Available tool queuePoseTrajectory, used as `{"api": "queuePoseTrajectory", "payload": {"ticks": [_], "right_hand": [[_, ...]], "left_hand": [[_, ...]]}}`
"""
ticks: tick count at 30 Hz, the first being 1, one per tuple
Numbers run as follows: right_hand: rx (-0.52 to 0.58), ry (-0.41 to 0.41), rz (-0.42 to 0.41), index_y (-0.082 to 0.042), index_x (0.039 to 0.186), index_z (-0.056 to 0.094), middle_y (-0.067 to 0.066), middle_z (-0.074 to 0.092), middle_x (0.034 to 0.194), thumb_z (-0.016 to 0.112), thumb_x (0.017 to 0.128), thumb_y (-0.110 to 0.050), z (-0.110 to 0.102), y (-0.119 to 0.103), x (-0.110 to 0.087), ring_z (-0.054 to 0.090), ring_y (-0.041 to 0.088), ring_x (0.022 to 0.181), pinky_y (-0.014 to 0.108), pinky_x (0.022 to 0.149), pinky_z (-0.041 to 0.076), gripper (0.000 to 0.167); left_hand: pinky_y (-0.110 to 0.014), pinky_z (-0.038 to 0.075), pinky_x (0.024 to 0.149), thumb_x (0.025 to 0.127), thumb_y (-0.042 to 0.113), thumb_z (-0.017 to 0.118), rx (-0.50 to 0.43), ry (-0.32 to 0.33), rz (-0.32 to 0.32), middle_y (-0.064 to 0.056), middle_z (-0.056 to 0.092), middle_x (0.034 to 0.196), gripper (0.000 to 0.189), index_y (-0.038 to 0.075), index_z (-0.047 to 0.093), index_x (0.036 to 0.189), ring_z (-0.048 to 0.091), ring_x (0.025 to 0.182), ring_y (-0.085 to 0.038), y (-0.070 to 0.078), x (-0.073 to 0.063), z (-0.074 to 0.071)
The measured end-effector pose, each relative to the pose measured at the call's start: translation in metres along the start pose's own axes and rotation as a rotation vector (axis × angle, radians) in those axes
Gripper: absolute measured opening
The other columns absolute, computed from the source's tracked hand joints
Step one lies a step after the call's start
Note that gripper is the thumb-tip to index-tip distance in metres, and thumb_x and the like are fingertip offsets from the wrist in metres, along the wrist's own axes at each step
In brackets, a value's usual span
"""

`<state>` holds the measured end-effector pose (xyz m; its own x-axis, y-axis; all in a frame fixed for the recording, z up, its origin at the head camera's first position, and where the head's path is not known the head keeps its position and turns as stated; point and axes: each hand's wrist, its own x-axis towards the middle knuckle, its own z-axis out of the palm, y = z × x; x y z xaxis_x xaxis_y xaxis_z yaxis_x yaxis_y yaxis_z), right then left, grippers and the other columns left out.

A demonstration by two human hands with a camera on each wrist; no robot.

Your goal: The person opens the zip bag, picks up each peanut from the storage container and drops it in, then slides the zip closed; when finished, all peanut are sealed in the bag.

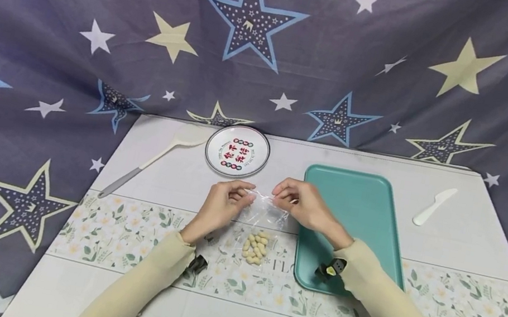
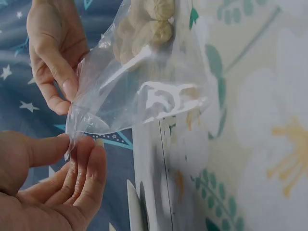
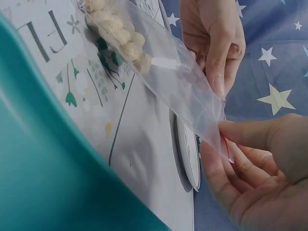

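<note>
Both hands hold the top edge of a clear zip bag (image 1: 264,214) over the middle of the table. My left hand (image 1: 223,203) pinches one top corner between thumb and fingers. At the opposite corner my right hand (image 1: 303,203) pinches the edge, where a red strip shows in the right wrist view. Several pale, shelled-peanut-like pieces (image 1: 255,248) lie in the lower part of the bag. In the left wrist view the bag (image 2: 110,96) slants up from the fingertips, with the tan, wrinkled pieces (image 2: 144,29) at its far end.
A teal tray (image 1: 354,199) lies beneath the right forearm. Behind the hands sits a round plate (image 1: 237,151) with red characters. A grey-handled spatula (image 1: 146,162) rests at the left, a white plastic knife (image 1: 434,207) at the right. A star-patterned cloth (image 1: 274,43) hangs behind the table.
</note>
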<state>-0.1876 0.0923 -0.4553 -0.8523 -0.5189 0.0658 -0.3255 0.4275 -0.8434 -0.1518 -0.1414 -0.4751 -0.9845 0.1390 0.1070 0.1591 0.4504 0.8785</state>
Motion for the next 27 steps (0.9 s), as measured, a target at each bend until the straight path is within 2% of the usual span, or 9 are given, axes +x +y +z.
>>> {"api": "queuePoseTrajectory", "payload": {"ticks": [4,7,15,23,27], "right_hand": [[0.024,-0.001,-0.004,0.000,0.106,0.072,0.014,0.078,0.097,0.073,0.094,-0.003,0.004,0.000,0.002,0.073,0.022,0.090,0.030,0.085,0.060,0.012],[0.019,0.001,0.000,-0.002,0.107,0.074,0.013,0.078,0.096,0.073,0.095,-0.005,0.007,0.000,0.004,0.072,0.020,0.088,0.029,0.084,0.061,0.012],[-0.005,-0.032,0.019,-0.007,0.104,0.080,0.008,0.079,0.091,0.075,0.095,-0.016,0.017,-0.001,0.014,0.067,0.012,0.079,0.023,0.074,0.056,0.014],[0.062,-0.065,0.103,-0.006,0.104,0.080,0.010,0.078,0.091,0.073,0.098,-0.019,0.024,0.001,0.020,0.061,0.011,0.073,0.021,0.068,0.052,0.016],[0.100,-0.076,0.118,-0.004,0.105,0.080,0.013,0.078,0.095,0.073,0.098,-0.019,0.025,0.000,0.020,0.061,0.011,0.072,0.021,0.068,0.052,0.017]], "left_hand": [[-0.018,0.060,0.069,0.096,0.014,0.076,0.007,0.023,-0.046,-0.017,0.079,0.092,0.017,0.000,0.078,0.105,0.074,0.076,-0.019,-0.002,0.002,-0.002],[-0.018,0.060,0.069,0.095,0.014,0.077,0.011,0.018,-0.058,-0.018,0.079,0.091,0.016,0.000,0.078,0.100,0.074,0.075,-0.019,-0.002,0.003,-0.003],[-0.020,0.061,0.074,0.096,0.015,0.076,0.015,-0.016,-0.077,-0.015,0.079,0.096,0.014,0.002,0.078,0.101,0.074,0.080,-0.017,-0.004,0.004,-0.006],[-0.021,0.060,0.072,0.096,0.013,0.075,0.023,-0.036,-0.068,-0.015,0.079,0.094,0.013,0.002,0.078,0.101,0.072,0.077,-0.015,-0.005,0.004,-0.006],[-0.020,0.059,0.070,0.095,0.011,0.075,0.021,-0.039,-0.078,-0.015,0.079,0.094,0.011,0.001,0.077,0.100,0.070,0.075,-0.013,-0.003,0.003,-0.007]]}}
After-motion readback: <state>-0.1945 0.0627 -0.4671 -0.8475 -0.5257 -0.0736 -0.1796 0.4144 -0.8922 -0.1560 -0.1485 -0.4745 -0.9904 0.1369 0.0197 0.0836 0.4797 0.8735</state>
